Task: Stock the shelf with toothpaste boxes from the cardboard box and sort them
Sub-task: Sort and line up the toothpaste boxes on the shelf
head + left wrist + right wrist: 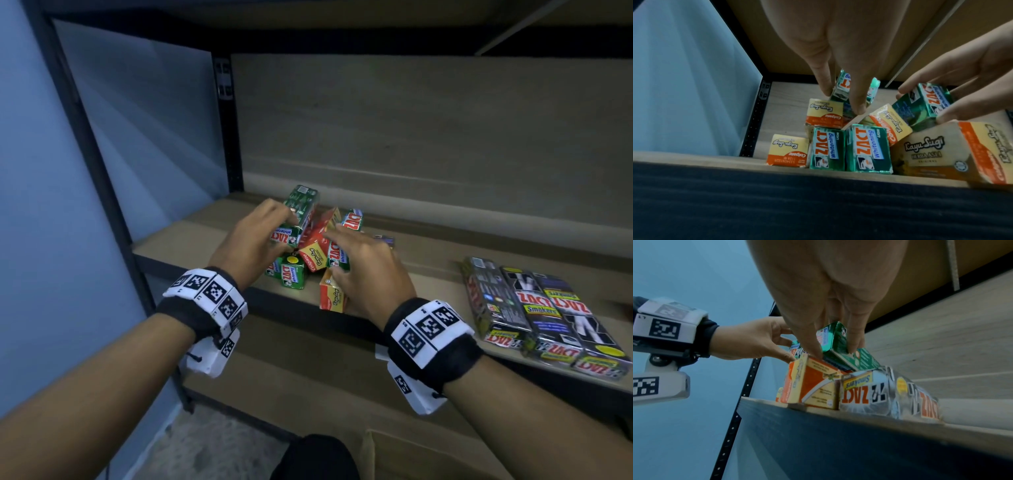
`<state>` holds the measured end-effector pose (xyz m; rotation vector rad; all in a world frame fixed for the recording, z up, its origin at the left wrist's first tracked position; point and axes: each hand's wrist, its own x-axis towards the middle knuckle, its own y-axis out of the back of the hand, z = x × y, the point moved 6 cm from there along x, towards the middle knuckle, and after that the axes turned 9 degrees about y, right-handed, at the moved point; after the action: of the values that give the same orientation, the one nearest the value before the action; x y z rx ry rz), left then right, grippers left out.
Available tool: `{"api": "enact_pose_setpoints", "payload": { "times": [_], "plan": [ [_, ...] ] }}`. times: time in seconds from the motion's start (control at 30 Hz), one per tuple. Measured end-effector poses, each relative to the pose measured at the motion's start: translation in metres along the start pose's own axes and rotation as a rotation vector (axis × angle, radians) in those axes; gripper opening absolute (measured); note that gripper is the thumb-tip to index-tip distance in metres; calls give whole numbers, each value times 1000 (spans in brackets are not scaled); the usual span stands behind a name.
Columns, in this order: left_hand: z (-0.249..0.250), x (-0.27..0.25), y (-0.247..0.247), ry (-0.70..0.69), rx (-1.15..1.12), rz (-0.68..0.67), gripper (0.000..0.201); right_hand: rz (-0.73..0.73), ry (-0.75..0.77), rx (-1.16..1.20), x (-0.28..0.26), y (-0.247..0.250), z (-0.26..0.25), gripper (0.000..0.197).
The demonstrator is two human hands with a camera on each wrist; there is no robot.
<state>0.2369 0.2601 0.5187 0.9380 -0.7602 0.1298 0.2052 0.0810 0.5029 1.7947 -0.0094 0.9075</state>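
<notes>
**Both hands in a heap of toothpaste boxes on the shelf**

A loose heap of toothpaste boxes (313, 250) is seen on the wooden shelf (191, 236), near its left end and close to the black upright post (229, 137); the boxes are tumbled against and over one another, some flat, some tilted. The left hand (255, 240) is set at the left of the heap; its grip is pinched on a green box (301, 214) marked "ZACT Whitening", which is held tilted above the rest. The right hand (368, 274) is set at the right of the heap; in the left wrist view its thumb and fingers (953, 112) are curled round another green "ZACT" box (927, 104), also raised and tilted.

At the front edge of the heap, two green boxes (846, 149) reading "ZACT Whitening" and "LION" are stood side by side, touching; left of them a yellow-and-orange box (787, 150) is labelled "Kayu Sugi" and "Colgate"; right of them a larger face of the same kind (931, 151) reads "Kayu Sugi" and "HERBA ASLI"; smaller print cannot be read.

Well to the right of the heap, a row of long black-and-silver boxes (544, 315) is laid flat side by side, marked "ZACT" and "Smokers". Below the shelf, part of a cardboard box (404, 455) is seen.
</notes>
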Motion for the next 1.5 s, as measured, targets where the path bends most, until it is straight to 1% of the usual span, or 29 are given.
{"api": "enact_pose_setpoints", "payload": {
  "times": [0.13,0.2,0.3,0.4,0.6,0.7,0.87,1.0,1.17,1.27,1.37,1.5],
  "plan": [
    [-5,6,-13,-74,8,-87,43,-21,4,-16,0,-6,2,61],
    [-7,8,-16,-91,4,-99,47,-44,-4,-6,2,-8,3,63],
    [-8,11,-20,-104,-15,-113,47,-77,-5,8,2,-10,4,65],
    [-7,11,-22,-124,0,-143,49,-92,-17,24,-2,-12,6,62],
    [5,17,-22,-109,-7,-267,52,-102,-24,76,-2,-16,9,61],
    [13,21,-24,-73,48,-316,56,-110,-30,99,-2,-16,7,63],
    [31,22,-19,-78,86,-283,42,-81,-19,140,-10,-2,2,63],
    [47,22,-11,-66,111,-226,38,-36,-10,144,-16,16,4,57],
    [68,19,-16,-73,102,-247,35,9,-31,137,-29,45,12,50],
    [87,17,-20,-75,98,-249,36,31,-55,117,-41,66,23,46],
    [112,13,-27,-126,59,-243,32,51,-65,96,-60,86,40,45],
    [151,7,-45,-179,-68,-248,30,80,-98,36,-90,106,67,45]
  ]
}}
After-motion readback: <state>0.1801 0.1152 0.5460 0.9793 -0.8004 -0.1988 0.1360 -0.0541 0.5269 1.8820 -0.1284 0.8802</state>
